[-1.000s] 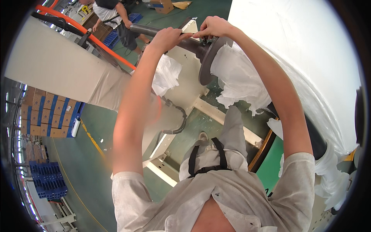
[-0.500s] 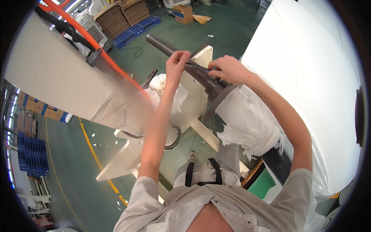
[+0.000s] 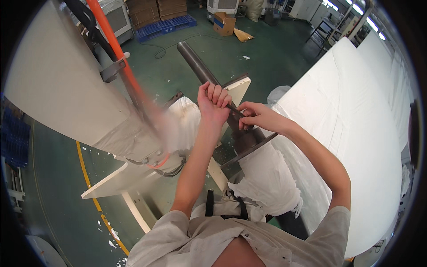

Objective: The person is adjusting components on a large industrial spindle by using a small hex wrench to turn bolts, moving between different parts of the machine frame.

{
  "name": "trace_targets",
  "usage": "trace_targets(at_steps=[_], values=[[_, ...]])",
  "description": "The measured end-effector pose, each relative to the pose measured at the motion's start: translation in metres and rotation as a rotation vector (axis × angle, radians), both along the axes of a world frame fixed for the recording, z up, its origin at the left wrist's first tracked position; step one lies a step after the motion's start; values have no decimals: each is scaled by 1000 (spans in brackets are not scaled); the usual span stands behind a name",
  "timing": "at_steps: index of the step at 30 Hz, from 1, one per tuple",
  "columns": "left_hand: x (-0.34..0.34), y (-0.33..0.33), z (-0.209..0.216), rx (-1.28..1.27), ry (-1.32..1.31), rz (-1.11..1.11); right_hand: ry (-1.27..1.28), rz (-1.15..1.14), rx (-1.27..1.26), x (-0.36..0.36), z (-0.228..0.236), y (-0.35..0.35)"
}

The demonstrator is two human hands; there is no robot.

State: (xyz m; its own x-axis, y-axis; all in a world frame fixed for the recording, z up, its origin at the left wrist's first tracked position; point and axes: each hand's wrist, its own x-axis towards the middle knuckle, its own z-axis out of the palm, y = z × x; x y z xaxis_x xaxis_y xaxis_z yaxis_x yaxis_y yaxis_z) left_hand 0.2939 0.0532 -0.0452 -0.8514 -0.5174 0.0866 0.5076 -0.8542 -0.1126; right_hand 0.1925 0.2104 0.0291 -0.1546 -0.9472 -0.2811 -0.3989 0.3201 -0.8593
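My left hand [image 3: 214,101] is closed in a fist round one end of a thin dark rod [image 3: 234,109], above a thick dark metal shaft [image 3: 195,60]. At the rod's other end, the curled thumb and fingers of my right hand [image 3: 255,116] close in, beside the collar [image 3: 247,141] on the shaft. The exact tip of the rod is hidden by those fingers. Below the collar a round dark flange [image 3: 249,155] sits against torn white wrapping [image 3: 271,178].
A large white roll [image 3: 356,133] fills the right side. On the left stand a pale machine body [image 3: 58,89] and an orange tube [image 3: 106,31]. A cream metal frame [image 3: 218,173] is beneath the shaft. Farther off are a blue pallet [image 3: 167,26] and a cardboard box [image 3: 223,24].
My left hand has gone from a loose pinch to a fist round the rod. Both hands are closer together, nearer the collar, and the whole view has shifted.
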Motion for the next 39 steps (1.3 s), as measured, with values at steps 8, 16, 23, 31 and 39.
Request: trace_targets(at_steps=[8,16,23,31,39], values=[[8,-5,-1,-121,-10,-62,-726,94,395,-22,-2,-38],[11,-11,3,-203,-23,-82,-1030,73,507,-25,-18,-49],[23,-10,-4,-110,26,-77,-1001,29,563,-16,-14,-50],[20,-5,-3,-54,78,-48,-922,91,554,-18,-13,-51],[31,0,-7,12,26,1,-776,176,499,-6,-18,-57]])
